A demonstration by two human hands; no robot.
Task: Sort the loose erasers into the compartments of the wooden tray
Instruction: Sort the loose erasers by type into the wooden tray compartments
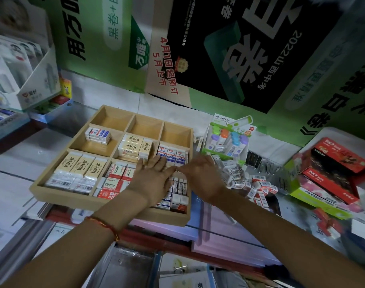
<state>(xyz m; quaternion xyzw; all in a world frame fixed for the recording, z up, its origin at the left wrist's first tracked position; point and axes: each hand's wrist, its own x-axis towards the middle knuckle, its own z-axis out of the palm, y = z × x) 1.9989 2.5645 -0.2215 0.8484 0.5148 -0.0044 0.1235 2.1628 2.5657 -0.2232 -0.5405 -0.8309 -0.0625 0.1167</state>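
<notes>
Forearms come in from the near edge, a red cord bracelet [103, 225] on the left wrist.

Left hand [154, 175]: palm down, fingers straight and spread. It lies flat over the wooden tray [77, 199], across the near-centre and near-right compartments. Fingertips reach the divider below the middle row.

Right hand [203, 173]: back toward the camera, over the tray's right rim. Its thumb meets the left thumb. The fingers dip away on the far side, and I cannot tell whether they grip anything.

Loose erasers [241, 175]: a jumbled pile on the counter just right of the tray, starting right beside the right hand's knuckles and trailing toward the near right.

Tray contents:
- Middle row: small stack of blue-and-white erasers [98, 135] at left, cream erasers [132, 146] in the centre, and white ones with blue print [172, 155] standing upright at right, just beyond the left fingertips.
- Near row: cream and white packs [79, 169] at left, red 2B erasers [115, 181] in the centre, and dark-sleeved erasers [180, 190] on edge at right, partly under the left hand.

Surroundings: a display card of coloured sharpeners [229, 140] past the pile, red boxes [333, 169] far right, a pink sheet [219, 231] under the tray's near corner.
</notes>
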